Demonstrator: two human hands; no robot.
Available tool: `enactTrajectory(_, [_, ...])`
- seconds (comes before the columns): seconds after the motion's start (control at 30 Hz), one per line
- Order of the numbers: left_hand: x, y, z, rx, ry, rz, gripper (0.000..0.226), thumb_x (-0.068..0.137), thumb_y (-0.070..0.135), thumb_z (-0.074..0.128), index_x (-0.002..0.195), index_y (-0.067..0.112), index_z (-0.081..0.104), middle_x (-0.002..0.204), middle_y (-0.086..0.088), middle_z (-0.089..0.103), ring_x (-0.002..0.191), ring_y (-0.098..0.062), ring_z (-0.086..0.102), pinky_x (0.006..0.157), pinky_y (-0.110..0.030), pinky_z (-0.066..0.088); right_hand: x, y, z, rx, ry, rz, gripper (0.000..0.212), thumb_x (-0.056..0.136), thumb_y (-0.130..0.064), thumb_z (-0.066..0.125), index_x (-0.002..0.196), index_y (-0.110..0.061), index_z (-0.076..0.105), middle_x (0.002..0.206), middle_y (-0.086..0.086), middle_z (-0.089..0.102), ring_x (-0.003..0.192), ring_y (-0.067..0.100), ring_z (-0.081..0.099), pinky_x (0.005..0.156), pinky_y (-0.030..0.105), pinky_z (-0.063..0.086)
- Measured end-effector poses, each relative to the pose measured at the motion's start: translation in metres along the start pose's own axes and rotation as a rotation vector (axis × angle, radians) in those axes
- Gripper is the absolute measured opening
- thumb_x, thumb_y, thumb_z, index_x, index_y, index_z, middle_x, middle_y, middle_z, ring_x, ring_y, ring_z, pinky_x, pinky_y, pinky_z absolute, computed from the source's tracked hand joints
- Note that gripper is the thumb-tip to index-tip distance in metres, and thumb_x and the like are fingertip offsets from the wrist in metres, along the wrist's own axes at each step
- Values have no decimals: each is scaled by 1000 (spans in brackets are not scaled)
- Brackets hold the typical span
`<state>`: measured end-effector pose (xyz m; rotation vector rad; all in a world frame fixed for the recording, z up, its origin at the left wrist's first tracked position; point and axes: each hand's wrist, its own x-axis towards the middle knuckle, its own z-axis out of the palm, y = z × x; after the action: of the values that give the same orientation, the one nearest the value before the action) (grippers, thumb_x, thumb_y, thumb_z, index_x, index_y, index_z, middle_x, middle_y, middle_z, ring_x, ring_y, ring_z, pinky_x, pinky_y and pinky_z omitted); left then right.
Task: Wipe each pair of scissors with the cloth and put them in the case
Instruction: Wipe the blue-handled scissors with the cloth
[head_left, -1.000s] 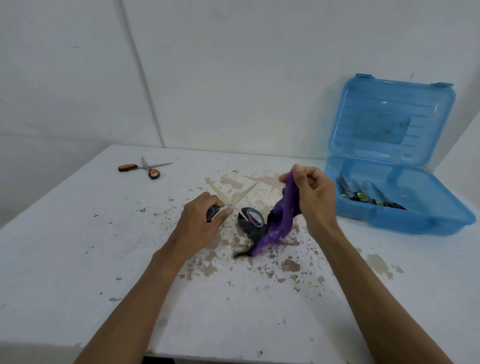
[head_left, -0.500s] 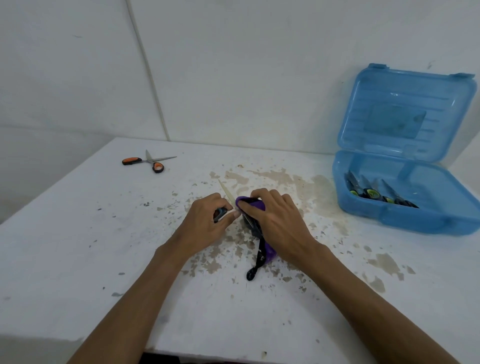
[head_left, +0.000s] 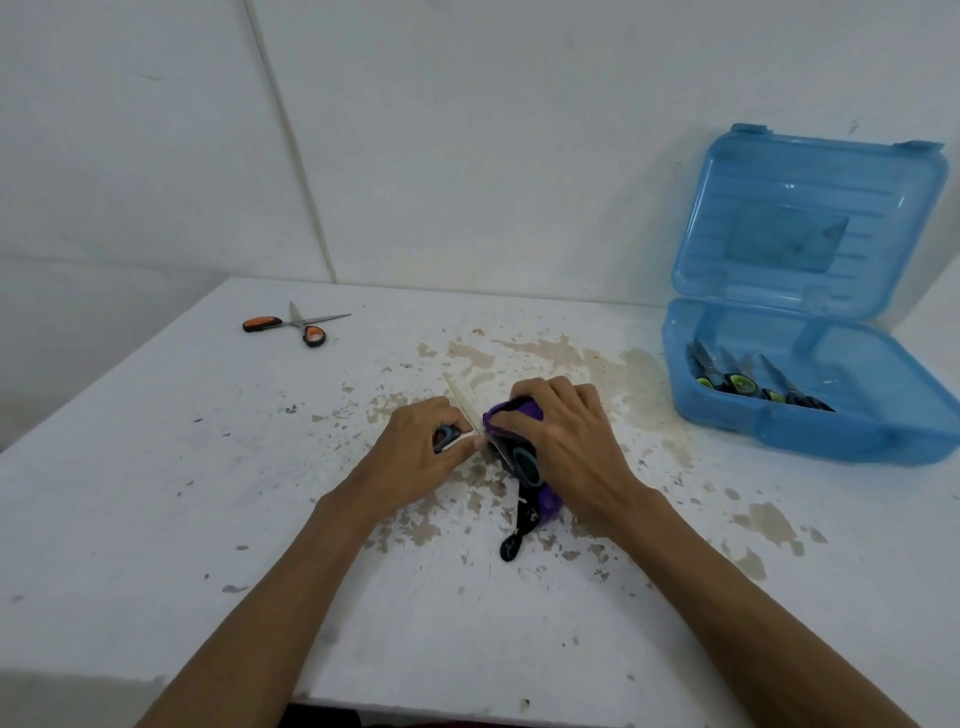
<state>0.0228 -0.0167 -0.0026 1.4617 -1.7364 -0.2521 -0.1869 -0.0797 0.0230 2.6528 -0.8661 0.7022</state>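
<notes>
A pair of blue-handled scissors lies spread open on the white table. My left hand pinches one of its handles. My right hand grips the purple cloth and presses it down over one blade. The other blade sticks out toward the back between my hands. A black strap of the cloth trails toward me. At the right stands the open blue case with several scissors inside. Orange-handled scissors lie half open at the far left.
The table's paint is chipped and stained around the middle. White walls close off the back and left. The case lid stands upright against the wall. The table's front edge runs close below my forearms.
My right hand came down from holding the cloth in the air and now presses it onto the scissors blade. My left hand stayed on the handle.
</notes>
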Motion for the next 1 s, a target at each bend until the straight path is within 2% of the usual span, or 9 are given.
enactTrajectory(0.13, [0,6,5,-15,-14,30,24,90,37,73,85,13,74,76,-2,63,68,-18,58,59,-36,45,2,3,2,52,89,62,53,57,0,84,102,-25,72,121,2,60,109,26,51,88,38,34])
enactTrajectory(0.3, [1,2,-2,-2,29,7,18,91,30,77,83,15,73,76,2,63,68,-13,58,59,-30,44,-2,-2,2,115,43,32,51,66,-10,86,112,-27,72,124,1,60,113,24,49,92,39,36])
enactTrajectory(0.43, [2,0,-3,2,57,15,17,90,29,78,83,15,74,76,4,62,67,-12,57,58,-20,40,-1,3,-1,119,62,44,42,68,-10,86,104,-26,72,121,1,60,112,24,51,92,40,36])
enactTrajectory(0.53, [3,2,-1,10,53,12,16,90,29,78,84,15,74,77,2,63,67,-11,57,58,-22,40,3,3,-3,156,128,109,44,71,-1,81,108,-24,73,122,3,61,112,26,52,90,39,35])
enactTrajectory(0.63, [2,1,-1,10,50,9,17,90,29,78,85,14,74,77,1,64,67,-12,58,59,-25,42,3,-3,2,149,71,57,47,70,-2,80,109,-27,73,122,1,61,111,25,52,90,38,34])
enactTrajectory(0.77, [2,0,-4,-18,67,1,15,89,28,79,84,15,75,77,2,64,68,-13,58,59,-25,42,-1,6,5,143,73,103,37,75,-4,78,102,-29,73,117,-2,60,106,20,52,89,36,31])
enactTrajectory(0.83, [2,1,-2,-20,74,-13,14,89,28,79,84,16,75,77,1,64,67,-15,58,59,-26,42,-1,12,1,186,141,181,38,81,-2,74,111,-24,73,120,3,61,104,23,54,86,38,36])
enactTrajectory(0.9, [3,2,0,-7,65,-24,15,89,29,79,83,17,75,77,2,64,67,-12,57,58,-24,41,-1,10,-1,199,152,175,48,84,0,71,127,-22,67,124,9,60,99,28,57,80,40,44])
enactTrajectory(1.0, [2,3,0,-9,64,-27,14,90,30,78,80,21,72,75,4,63,67,-13,57,57,-18,38,-1,2,-1,230,98,133,43,95,-13,63,137,-22,59,113,8,63,82,27,58,68,38,48])
